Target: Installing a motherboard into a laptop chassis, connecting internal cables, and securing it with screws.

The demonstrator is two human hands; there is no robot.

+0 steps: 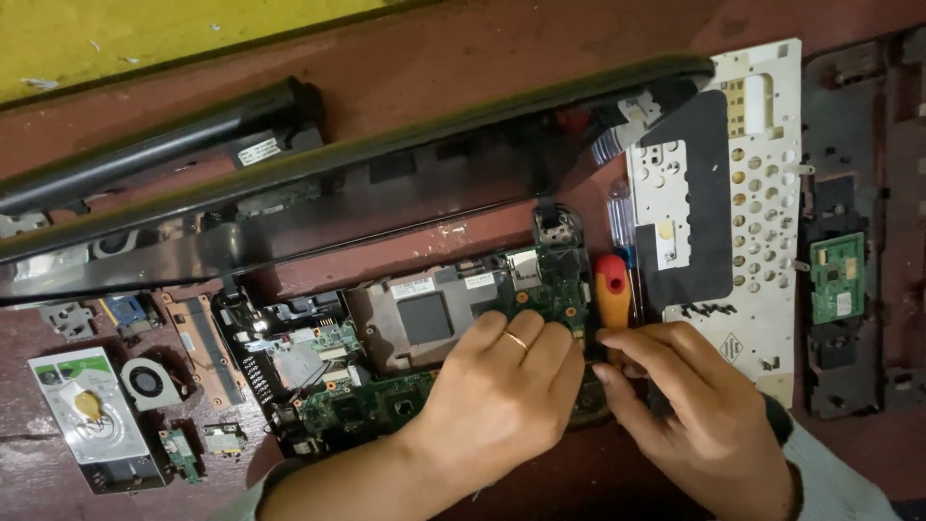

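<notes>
Two hands: both work over the right end of the green motherboard (386, 376), which lies on the dark red table (405, 77) and serves as landmark here.
Left hand: the left hand (502, 391) lies palm down on the motherboard's right part, fingers pressed together and curled at the tips; a ring sits on one finger. Whether it grips anything beneath cannot be told.
Right hand: the right hand (690, 405) sits just right of the motherboard, thumb and fingers pinched together at the board's edge; what they pinch is hidden.
Screwdriver: a screwdriver (613, 289) with red and orange handle lies just right of the motherboard, its handle end near the right hand's fingertips.
Keyboard plate: a white perforated keyboard plate (762, 222) lies right of the screwdriver, well clear of the board.
Screen lid: a long black screen lid (318, 207) stretches above the motherboard.
Battery: a black battery bar (164, 145) lies above the lid, far upper left.
Hard drive: a hard drive (96, 420) rests left of the motherboard.
Fan: a small round fan (149, 381) sits between hard drive and motherboard.
Obstruction: the left hand covers the board's right corner from view.
</notes>
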